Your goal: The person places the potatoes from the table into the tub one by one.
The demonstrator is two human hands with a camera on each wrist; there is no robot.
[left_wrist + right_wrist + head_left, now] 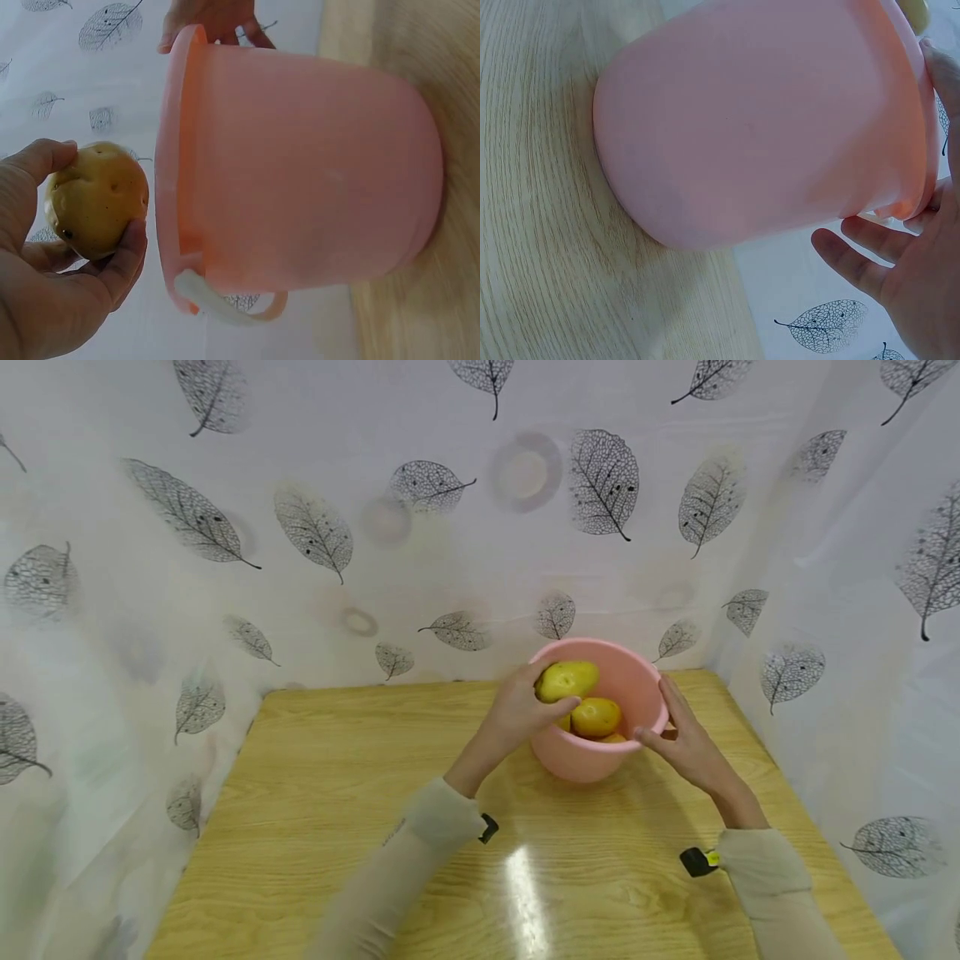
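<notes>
A pink plastic bucket [581,760] stands on the wooden table [337,793] near its far right part. My left hand [542,697] grips a yellow-brown potato [567,680] just above the bucket's left rim; in the left wrist view the potato [94,199] sits between thumb and fingers beside the bucket [300,172]. More potatoes [596,717] lie inside the bucket. My right hand [675,731] rests with straight fingers against the bucket's right rim and outer wall. In the right wrist view the right hand's fingers [862,259] spread beside the bucket [757,120].
A white curtain [315,527] printed with grey leaves closes in the table at the back and on both sides. The bucket has a pale handle [225,304] hanging down at its rim. Bare tabletop stretches to the left and toward me.
</notes>
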